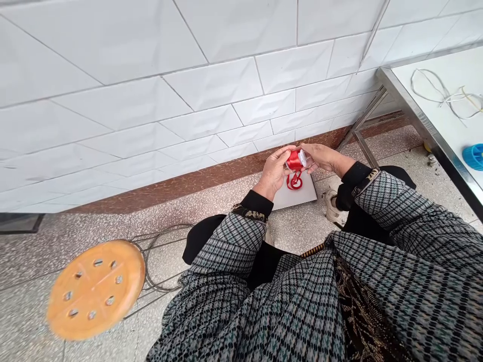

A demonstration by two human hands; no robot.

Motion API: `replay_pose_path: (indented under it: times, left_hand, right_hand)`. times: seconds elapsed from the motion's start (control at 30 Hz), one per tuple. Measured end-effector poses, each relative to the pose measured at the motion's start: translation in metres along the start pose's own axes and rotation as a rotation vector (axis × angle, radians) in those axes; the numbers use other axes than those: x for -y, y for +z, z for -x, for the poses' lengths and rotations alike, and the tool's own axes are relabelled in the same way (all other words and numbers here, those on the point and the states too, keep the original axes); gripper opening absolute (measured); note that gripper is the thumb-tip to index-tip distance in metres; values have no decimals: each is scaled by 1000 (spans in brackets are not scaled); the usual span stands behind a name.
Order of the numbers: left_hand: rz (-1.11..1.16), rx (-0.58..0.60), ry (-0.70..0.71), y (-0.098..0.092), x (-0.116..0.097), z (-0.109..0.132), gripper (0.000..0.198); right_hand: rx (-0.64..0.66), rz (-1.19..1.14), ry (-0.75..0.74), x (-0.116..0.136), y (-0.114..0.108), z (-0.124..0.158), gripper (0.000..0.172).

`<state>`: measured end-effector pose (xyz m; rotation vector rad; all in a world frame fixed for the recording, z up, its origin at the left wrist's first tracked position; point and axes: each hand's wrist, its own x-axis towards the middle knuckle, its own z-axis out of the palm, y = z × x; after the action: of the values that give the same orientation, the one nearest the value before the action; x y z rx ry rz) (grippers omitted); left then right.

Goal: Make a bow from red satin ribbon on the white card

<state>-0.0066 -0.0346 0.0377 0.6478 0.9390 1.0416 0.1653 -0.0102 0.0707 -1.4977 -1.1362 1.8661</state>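
A white spool of red ribbon (296,160) is held between my two hands above the floor. My left hand (276,170) is closed on the spool's left side, with its thumb on the ribbon. At the other end, my right hand (320,157) has its fingers around the white flange; some of them are hidden behind the spool. Loose loops of red ribbon (294,181) show just below the spool, over a flat white board (298,198). Whether the loops hang or lie on the board I cannot tell.
An orange round stool (96,289) with wire legs is on the floor at left. A metal-edged table (426,118) at right bears loops of white cable (447,98) and a blue round plastic thing (473,157). A white tiled wall (211,100) rises in front.
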Motion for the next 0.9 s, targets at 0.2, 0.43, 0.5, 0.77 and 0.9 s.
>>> replay_pose_path:
  times: [0.2, 0.43, 0.5, 0.77, 0.9]
  left_hand:
    - [-26, 69, -48, 1, -7, 11, 32]
    - [-133, 52, 25, 0, -8, 19, 22]
    - [-150, 27, 59, 0, -7, 18, 20]
    - [-67, 60, 11, 3, 0, 19, 31]
    - [-112, 159, 70, 1, 2, 17, 59]
  right_hand:
    - [250, 65, -19, -3, -16, -8, 53]
    - [431, 312, -117, -15, -24, -21, 38]
    - [338, 354, -154, -18, -20, -22, 16]
    - [-186, 544, -424, -26, -9, -31, 20]
    - [-251, 575, -461, -30, -11, -35, 22]
